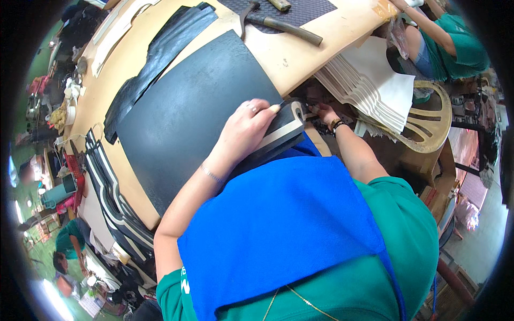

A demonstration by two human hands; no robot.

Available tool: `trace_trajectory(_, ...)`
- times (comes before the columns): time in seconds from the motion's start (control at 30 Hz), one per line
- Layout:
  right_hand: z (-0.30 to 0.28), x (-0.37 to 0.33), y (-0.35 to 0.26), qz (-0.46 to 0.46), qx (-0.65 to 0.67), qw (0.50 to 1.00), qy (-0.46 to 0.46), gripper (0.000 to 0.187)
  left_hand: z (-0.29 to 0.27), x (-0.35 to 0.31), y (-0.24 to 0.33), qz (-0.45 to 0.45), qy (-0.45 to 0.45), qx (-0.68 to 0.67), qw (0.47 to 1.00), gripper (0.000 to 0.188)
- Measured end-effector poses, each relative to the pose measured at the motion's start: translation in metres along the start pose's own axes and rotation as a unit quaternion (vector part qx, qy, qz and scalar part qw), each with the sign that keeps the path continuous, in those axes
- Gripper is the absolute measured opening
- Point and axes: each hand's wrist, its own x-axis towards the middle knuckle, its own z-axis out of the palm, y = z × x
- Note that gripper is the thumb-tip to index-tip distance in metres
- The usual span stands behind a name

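Observation:
My left hand [247, 127] is closed at the upper edge of a black leather-like piece with a cream strip [284, 131], thumb and fingertips pinched together. This piece lies at the table's near edge, against my blue apron [278, 224], and curls into a hook shape at its right end. Just beyond that end is my right hand [325, 114], its fingers bent together near the curl. What they pinch is too small to make out. Under my left forearm lies a large black sheet [198, 112] on the table [278, 59].
Beyond the sheet are a strip of black leather [160, 51] and a hammer [286, 25] on a dark quilted mat. Cream cut pieces [364, 85] are stacked on a chair [433, 120] to the right. More black-and-cream strips [110, 187] hang at the left. Co-workers [458, 40] sit nearby.

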Motion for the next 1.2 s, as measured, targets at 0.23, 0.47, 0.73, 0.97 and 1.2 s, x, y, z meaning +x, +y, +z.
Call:
trace_trajectory(0.23, -0.007, -0.002, -0.004, -0.017, 0.015, 0.999, -0.034, 0.045, -0.016, -0.030, 0.002, -0.042, -0.017, 0.010, 0.999, 0.018)
trace_trajectory(0.47, -0.014, -0.006, 0.004, -0.033, -0.149, 0.987, 0.050, 0.049, 0.000, -0.006, -0.001, -0.010, -0.013, 0.017, 1.000, 0.021)
trace_trajectory(0.73, -0.026, -0.001, 0.006, -0.032, -0.122, 0.991, 0.034, 0.042, -0.034, -0.056, 0.001, -0.063, 0.005, 0.034, 0.997, 0.016)
trace_trajectory(0.97, -0.027, 0.013, 0.027, -0.031, -0.127, 0.991, 0.024, 0.054, -0.034, -0.058, -0.003, -0.018, -0.001, 0.055, 0.998, 0.019)
trace_trajectory(1.2, -0.033, 0.007, 0.010, -0.044, -0.186, 0.979, 0.067, 0.055, -0.047, -0.064, 0.008, -0.065, -0.093, 0.154, 0.981, 0.026)
